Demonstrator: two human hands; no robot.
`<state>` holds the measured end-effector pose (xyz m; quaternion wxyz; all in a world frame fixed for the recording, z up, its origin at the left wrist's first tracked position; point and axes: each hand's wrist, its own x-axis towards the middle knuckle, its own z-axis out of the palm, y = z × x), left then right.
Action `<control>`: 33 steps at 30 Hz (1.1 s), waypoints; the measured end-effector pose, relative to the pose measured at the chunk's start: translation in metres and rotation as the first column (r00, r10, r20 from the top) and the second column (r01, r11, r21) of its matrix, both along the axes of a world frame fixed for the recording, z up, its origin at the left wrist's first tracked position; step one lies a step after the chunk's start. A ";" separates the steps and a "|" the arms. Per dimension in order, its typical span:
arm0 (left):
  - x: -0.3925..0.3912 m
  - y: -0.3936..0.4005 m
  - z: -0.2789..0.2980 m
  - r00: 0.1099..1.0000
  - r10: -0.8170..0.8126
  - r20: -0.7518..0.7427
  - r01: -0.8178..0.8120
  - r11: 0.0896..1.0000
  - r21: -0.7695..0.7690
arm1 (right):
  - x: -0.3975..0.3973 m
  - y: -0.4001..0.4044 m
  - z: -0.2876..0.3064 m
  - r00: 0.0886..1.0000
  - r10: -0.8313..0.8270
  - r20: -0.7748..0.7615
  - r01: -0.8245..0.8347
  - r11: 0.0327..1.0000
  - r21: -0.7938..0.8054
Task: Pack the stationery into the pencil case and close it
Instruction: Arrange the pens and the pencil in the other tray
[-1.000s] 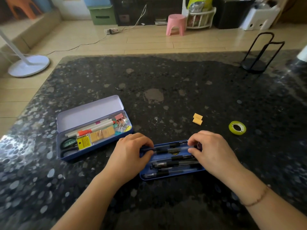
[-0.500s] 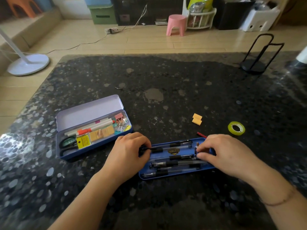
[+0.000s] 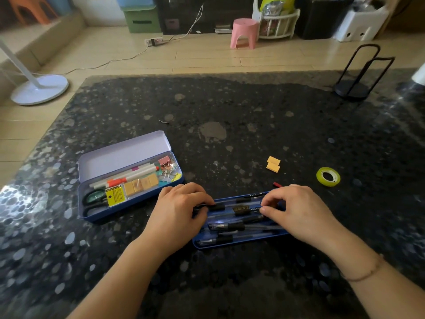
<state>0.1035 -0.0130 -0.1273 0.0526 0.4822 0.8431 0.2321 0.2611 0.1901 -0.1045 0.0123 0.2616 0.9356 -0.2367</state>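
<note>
Item: my left hand (image 3: 177, 215) and right hand (image 3: 296, 212) are each pinching one end of a pen (image 3: 239, 207) over the blue tray (image 3: 239, 244), open pencil case (image 3: 128, 180) lying just left on the counter (image 3: 230, 107).

Two hands (image 3: 181, 212), one open pencil case (image 3: 124, 157), one pen tray (image 3: 239, 244), two orange erasers (image 3: 273, 164), one tape roll (image 3: 328, 176).

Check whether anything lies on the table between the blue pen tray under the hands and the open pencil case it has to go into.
Nothing visible does. The table between the pen tray and the open pencil case to its left is bare, though the left hand hides part of that stretch.
</note>
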 end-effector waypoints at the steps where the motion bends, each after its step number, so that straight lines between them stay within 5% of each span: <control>1: -0.001 0.000 -0.001 1.000 0.000 0.000 0.000 1.000 0.002 | 0.000 -0.001 -0.002 1.000 -0.006 -0.014 0.006 1.000 0.025; 7: -0.001 -0.002 0.002 0.999 -0.046 0.002 0.046 0.999 -0.020 | -0.002 -0.008 -0.012 0.986 0.096 -0.135 -0.058 0.963 0.262; 13: -0.001 0.002 0.002 0.999 -0.026 0.027 0.027 0.999 -0.037 | 0.002 -0.002 -0.004 0.982 0.109 -0.154 -0.076 0.975 0.210; 21: -0.001 0.000 0.005 0.997 -0.060 0.046 0.062 0.998 -0.031 | 0.012 0.017 0.015 0.968 0.175 0.180 -0.195 0.976 0.101; 33: -0.005 -0.015 0.011 0.986 -0.158 0.057 0.162 0.985 -0.062 | 0.010 0.012 0.014 0.982 0.142 0.127 -0.145 0.989 0.011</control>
